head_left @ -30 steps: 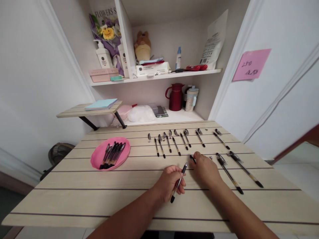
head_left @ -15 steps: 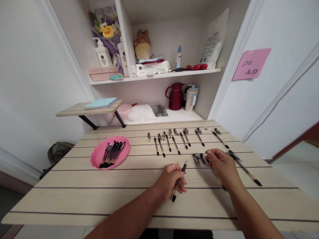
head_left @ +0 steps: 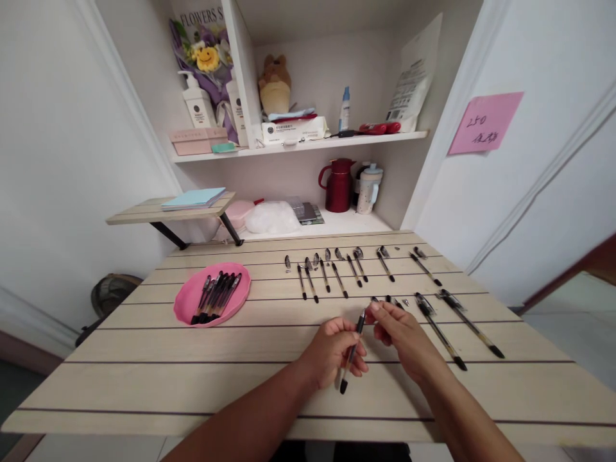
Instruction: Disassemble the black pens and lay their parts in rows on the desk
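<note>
My left hand [head_left: 337,353] is closed around a black gel pen [head_left: 352,356], its pointed end up and its black end down, tilted over the front middle of the table. My right hand [head_left: 397,327] pinches at the pen's silver tip, thumb and forefinger together. Behind the right hand, partly hidden by it, lie dark pen caps [head_left: 392,300] and a small metal tip [head_left: 405,303]. To the right rest two long uncapped pens, the nearer one [head_left: 443,337] and the farther one [head_left: 474,327], with clear caps beside their upper ends.
A pink dish [head_left: 183,314] on the left holds several capped pens [head_left: 219,298]. Across the back of the slatted table [head_left: 192,385] lie several uncapped pens [head_left: 339,280] with their caps and small tips. A small raised stand [head_left: 129,215] is at the back left, with shelving [head_left: 308,142] behind.
My right hand let go of a cap on the table, moved right to the parts there, then came back left to the tip of the pen. The left hand has shifted slightly right, still holding the pen.
</note>
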### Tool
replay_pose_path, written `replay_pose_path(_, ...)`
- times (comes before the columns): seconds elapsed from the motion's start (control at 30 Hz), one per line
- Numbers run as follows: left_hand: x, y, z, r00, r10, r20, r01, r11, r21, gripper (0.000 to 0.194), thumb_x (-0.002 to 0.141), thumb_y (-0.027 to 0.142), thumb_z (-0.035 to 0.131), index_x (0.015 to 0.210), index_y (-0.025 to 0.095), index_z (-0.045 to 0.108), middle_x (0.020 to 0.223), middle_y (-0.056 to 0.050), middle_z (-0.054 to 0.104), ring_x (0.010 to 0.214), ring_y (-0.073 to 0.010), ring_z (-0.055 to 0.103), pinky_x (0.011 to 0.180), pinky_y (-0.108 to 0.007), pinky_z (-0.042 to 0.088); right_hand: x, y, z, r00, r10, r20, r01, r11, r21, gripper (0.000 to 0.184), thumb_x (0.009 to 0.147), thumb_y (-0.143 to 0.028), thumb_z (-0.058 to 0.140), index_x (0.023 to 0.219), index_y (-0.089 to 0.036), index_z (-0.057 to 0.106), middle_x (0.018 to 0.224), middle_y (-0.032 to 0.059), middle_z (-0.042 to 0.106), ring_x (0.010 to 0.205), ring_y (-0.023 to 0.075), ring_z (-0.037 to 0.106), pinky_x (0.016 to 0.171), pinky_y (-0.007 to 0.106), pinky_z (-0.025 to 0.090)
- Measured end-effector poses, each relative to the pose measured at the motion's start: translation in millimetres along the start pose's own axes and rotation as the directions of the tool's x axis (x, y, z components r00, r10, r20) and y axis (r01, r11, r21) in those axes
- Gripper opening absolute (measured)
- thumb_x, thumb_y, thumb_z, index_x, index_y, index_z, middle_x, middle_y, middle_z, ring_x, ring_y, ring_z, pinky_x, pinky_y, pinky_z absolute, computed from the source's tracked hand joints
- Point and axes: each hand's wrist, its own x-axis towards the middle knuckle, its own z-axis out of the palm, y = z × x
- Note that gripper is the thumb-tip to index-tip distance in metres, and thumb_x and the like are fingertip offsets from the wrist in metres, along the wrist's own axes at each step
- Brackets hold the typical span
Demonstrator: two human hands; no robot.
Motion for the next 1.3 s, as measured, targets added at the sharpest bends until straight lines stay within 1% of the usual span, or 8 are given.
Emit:
replay_pose_path(0.13,-0.3,-0.7,0.4,1.000,0.013,0.000,-0.013,1.000,-0.011,0.027,0.066,0.033,0.056,0.084,0.017,0.043,0.059,0.002,0.056,0.039,-0.0124,0.054,0.039,-0.022,0.038,2.8,3.3,8.2,1.000,-0.006,0.005,0.007,0.999,-0.038,0.032,0.064,-0.049,0.062,0.064,-0.018,0.054,0.046,-0.0048,0.044,0.043,0.0079,0.036,0.043,0.022,0.024)
replay_pose_path(0.27,1.5,-2.8,0.5,0.998,0.067,-0.016,-0.067,0.997,-0.023,0.031,0.070,0.042,0.055,0.082,0.016,0.043,0.056,0.002,0.055,0.037,-0.0108,0.051,0.036,-0.020,0.034,2.3,3.5,13.7,1.000,-0.006,0.011,0.006,1.000,0.014,0.032,0.062,-0.048,0.063,0.058,-0.018,0.051,0.045,-0.0053,0.042,0.043,0.0075,0.034,0.044,0.022,0.024)
replay_pose_path(0.5,5.9,-3.3,-0.7,0.994,0.112,0.002,-0.111,0.991,-0.071,0.029,0.069,0.040,0.058,0.076,0.015,0.045,0.053,0.003,0.053,0.032,-0.0048,0.041,0.034,-0.018,0.025,3.4,5.3,19.9,1.000,0.001,0.025,-0.004,0.989,0.148,0.027,0.061,-0.041,0.066,0.058,-0.017,0.054,0.045,-0.0049,0.045,0.043,0.0064,0.033,0.044,0.022,0.022)
replay_pose_path(0.67,4.2,1.6,-1.2,0.996,0.084,0.016,-0.081,0.991,-0.109,0.028,0.069,0.040,0.057,0.079,0.014,0.049,0.054,0.003,0.052,0.032,-0.0039,0.039,0.034,-0.018,0.022,3.6,1.5,22.7,0.998,-0.011,0.058,-0.001,0.979,0.203,0.026,0.062,-0.040,0.066,0.060,-0.017,0.055,0.048,-0.0036,0.049,0.045,0.0066,0.034,0.045,0.022,0.024)
replay_pose_path(0.83,0.0,8.0,-2.3,0.996,0.031,0.087,-0.017,0.987,-0.161,0.023,0.071,0.036,0.056,0.078,0.014,0.051,0.055,0.003,0.052,0.032,-0.0031,0.037,0.034,-0.018,0.019,1.4,-0.4,22.4,0.992,-0.065,0.109,0.036,0.969,0.244,0.025,0.065,-0.041,0.064,0.065,-0.017,0.057,0.051,-0.0035,0.049,0.048,0.0071,0.037,0.048,0.022,0.027)
replay_pose_path(1.0,0.0,8.2,-2.1,0.996,0.076,0.047,-0.068,0.985,-0.159,0.021,0.071,0.034,0.056,0.074,0.014,0.050,0.055,0.002,0.051,0.032,-0.0034,0.038,0.033,-0.018,0.019,1.9,2.6,22.7,0.989,-0.026,0.148,-0.013,0.968,0.252,0.029,0.066,-0.045,0.062,0.070,-0.017,0.057,0.053,-0.0034,0.049,0.047,0.0078,0.039,0.048,0.022,0.028)
replay_pose_path(1.17,2.0,4.8,-2.6,0.996,0.082,0.026,-0.077,0.987,-0.142,0.020,0.070,0.033,0.056,0.072,0.016,0.046,0.053,0.003,0.051,0.032,-0.0047,0.039,0.032,-0.018,0.020,3.6,7.3,23.3,0.994,-0.030,0.104,0.013,0.987,0.159,0.033,0.064,-0.047,0.063,0.059,-0.017,0.051,0.047,-0.0039,0.046,0.044,0.0078,0.036,0.046,0.023,0.028)
replay_pose_path(1.3,2.0,7.0,-4.8,0.997,0.031,0.075,-0.018,0.986,-0.164,0.020,0.071,0.033,0.054,0.077,0.015,0.049,0.054,0.003,0.051,0.032,-0.0037,0.038,0.033,-0.017,0.019,3.9,6.3,23.5,0.994,-0.052,0.096,0.033,0.982,0.188,0.029,0.064,-0.044,0.064,0.064,-0.016,0.056,0.052,-0.0024,0.049,0.048,0.0084,0.038,0.049,0.023,0.030)
